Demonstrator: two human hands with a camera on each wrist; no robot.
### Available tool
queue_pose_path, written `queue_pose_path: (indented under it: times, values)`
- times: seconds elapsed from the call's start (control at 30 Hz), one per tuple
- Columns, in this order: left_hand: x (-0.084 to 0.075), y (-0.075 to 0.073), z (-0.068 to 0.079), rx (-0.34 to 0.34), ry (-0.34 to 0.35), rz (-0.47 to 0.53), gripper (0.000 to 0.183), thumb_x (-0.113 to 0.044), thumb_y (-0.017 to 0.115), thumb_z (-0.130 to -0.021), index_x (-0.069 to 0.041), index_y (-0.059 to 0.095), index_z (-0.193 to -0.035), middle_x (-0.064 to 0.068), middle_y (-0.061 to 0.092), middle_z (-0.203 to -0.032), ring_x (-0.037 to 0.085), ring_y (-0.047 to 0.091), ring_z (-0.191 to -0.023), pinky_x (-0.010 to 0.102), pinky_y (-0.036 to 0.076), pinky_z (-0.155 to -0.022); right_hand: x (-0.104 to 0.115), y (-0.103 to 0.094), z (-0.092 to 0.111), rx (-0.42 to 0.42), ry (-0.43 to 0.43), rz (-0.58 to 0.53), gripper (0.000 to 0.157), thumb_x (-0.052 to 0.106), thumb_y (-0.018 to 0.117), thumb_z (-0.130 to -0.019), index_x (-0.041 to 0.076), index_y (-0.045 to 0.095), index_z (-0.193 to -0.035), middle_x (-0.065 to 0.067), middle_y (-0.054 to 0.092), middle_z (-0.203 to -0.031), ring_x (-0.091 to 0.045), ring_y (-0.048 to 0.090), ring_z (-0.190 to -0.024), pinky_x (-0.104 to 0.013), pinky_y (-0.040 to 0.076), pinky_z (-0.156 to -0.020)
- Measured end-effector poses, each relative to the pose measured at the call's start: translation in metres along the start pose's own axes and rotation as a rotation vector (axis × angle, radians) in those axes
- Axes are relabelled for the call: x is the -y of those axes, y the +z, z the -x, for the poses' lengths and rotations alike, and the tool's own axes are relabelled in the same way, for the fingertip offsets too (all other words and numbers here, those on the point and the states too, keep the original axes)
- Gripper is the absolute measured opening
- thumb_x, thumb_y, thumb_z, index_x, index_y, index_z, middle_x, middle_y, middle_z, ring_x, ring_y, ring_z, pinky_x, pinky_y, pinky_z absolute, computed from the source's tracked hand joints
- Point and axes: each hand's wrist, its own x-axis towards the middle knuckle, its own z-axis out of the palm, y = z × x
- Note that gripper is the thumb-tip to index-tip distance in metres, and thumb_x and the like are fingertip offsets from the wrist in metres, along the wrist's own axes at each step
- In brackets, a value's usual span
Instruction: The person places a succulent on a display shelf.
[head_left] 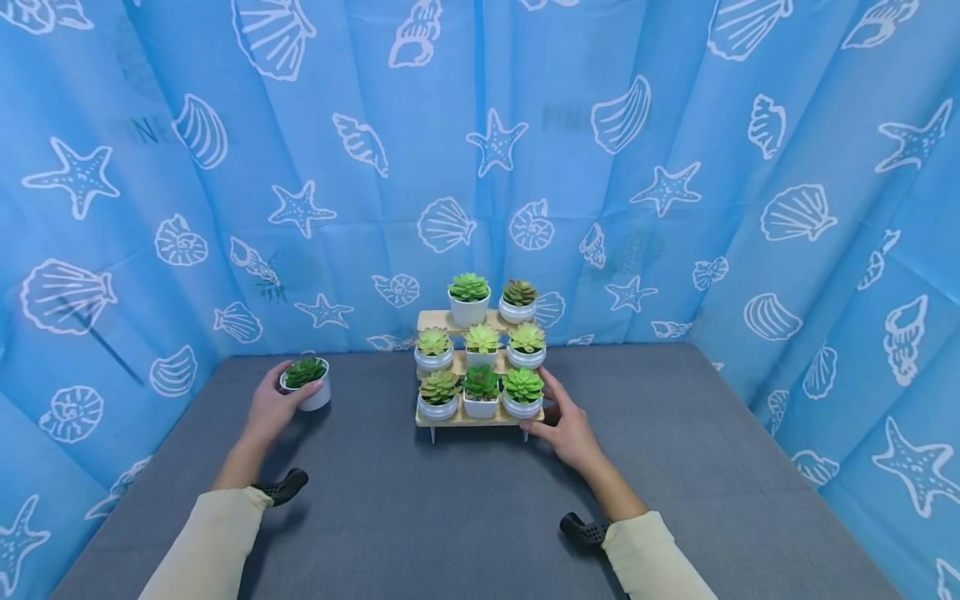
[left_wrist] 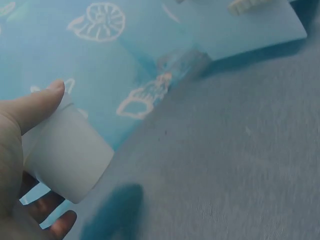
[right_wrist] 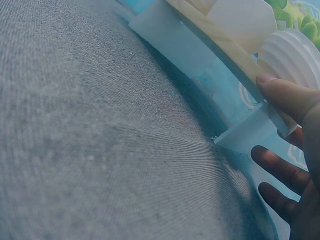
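My left hand (head_left: pixel 272 408) grips a dark green succulent in a round white pot (head_left: pixel 318 395), at the left of the table. In the left wrist view the thumb lies on one side of the white pot (left_wrist: pixel 70 155), fingers on the other, and a shadow falls on the cloth below. A three-tier wooden plant stand (head_left: pixel 431 319) with clear legs stands at the centre, two potted succulents on top and three on each lower tier. My right hand (head_left: pixel 576 435) pinches its lower right end. The right wrist view shows the thumb on the wooden board (right_wrist: pixel 225 52), other fingers spread.
Dark grey cloth (head_left: pixel 420 517) covers the table. A blue curtain (head_left: pixel 480 75) with white shells and starfish hangs behind and along both sides. The top tier has bare wood to the left of its pots. Black wrist mounts (head_left: pixel 285 486) stick out from both forearms.
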Motion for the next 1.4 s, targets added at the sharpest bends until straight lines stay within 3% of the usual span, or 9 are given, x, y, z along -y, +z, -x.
queue_pose_path:
  times: [0.4, 0.6, 0.73, 0.87, 1.03, 1.4]
  values:
    - [-0.045, 0.014, 0.0, 0.0, 0.098, 0.106, 0.097, -0.052, 0.068, -0.087, -0.011, 0.015, -0.157, 0.023, 0.025, -0.154, 0.038, 0.033, -0.135, 0.054, 0.034, -0.105, 0.0, 0.0, 0.0, -0.002, -0.004, -0.005, 0.096, 0.013, 0.082, -0.079, 0.033, 0.026, -0.154, -0.014, 0.057, -0.133, -0.027, 0.066, -0.097, -0.046, 0.053, -0.08]
    - [-0.075, 0.028, -0.003, 0.014, 0.163, 0.269, 0.098, -0.041, 0.071, -0.089, -0.01, 0.008, -0.157, 0.021, 0.03, -0.152, 0.034, 0.036, -0.135, 0.05, 0.037, -0.105, 0.001, -0.002, 0.0, -0.002, 0.002, 0.0, 0.096, 0.014, 0.082, -0.079, 0.032, 0.026, -0.154, -0.014, 0.057, -0.133, -0.026, 0.066, -0.096, -0.046, 0.052, -0.081]
    - [-0.096, 0.04, -0.004, 0.018, 0.213, 0.333, 0.089, -0.032, 0.071, -0.09, -0.005, 0.016, -0.153, 0.021, 0.038, -0.146, 0.032, 0.042, -0.13, 0.047, 0.04, -0.102, 0.001, -0.002, 0.0, -0.003, 0.006, 0.007, 0.095, 0.015, 0.083, -0.079, 0.033, 0.026, -0.154, -0.014, 0.057, -0.132, -0.026, 0.066, -0.097, -0.047, 0.052, -0.082]
    - [-0.113, 0.052, -0.007, 0.029, 0.261, 0.334, 0.081, -0.03, 0.073, -0.089, -0.002, 0.025, -0.148, 0.019, 0.042, -0.141, 0.031, 0.046, -0.126, 0.045, 0.044, -0.098, 0.001, -0.001, 0.0, -0.001, 0.01, 0.015, 0.096, 0.016, 0.082, -0.079, 0.033, 0.026, -0.154, -0.014, 0.057, -0.133, -0.026, 0.066, -0.097, -0.047, 0.052, -0.082]
    - [-0.132, 0.063, -0.011, 0.047, 0.293, 0.282, 0.083, -0.036, 0.072, -0.089, -0.004, 0.026, -0.151, 0.018, 0.036, -0.145, 0.034, 0.044, -0.128, 0.049, 0.044, -0.098, 0.002, -0.001, 0.0, -0.003, 0.01, 0.015, 0.096, 0.016, 0.082, -0.08, 0.035, 0.025, -0.154, -0.014, 0.057, -0.133, -0.027, 0.066, -0.096, -0.046, 0.053, -0.08]
    - [-0.159, 0.081, -0.022, 0.079, 0.272, 0.228, 0.086, -0.044, 0.073, -0.086, -0.009, 0.03, -0.152, 0.015, 0.044, -0.142, 0.032, 0.049, -0.121, 0.049, 0.045, -0.095, 0.0, -0.001, -0.001, 0.003, 0.0, 0.018, 0.096, 0.016, 0.082, -0.08, 0.034, 0.025, -0.154, -0.014, 0.058, -0.131, -0.027, 0.066, -0.096, -0.044, 0.052, -0.079]
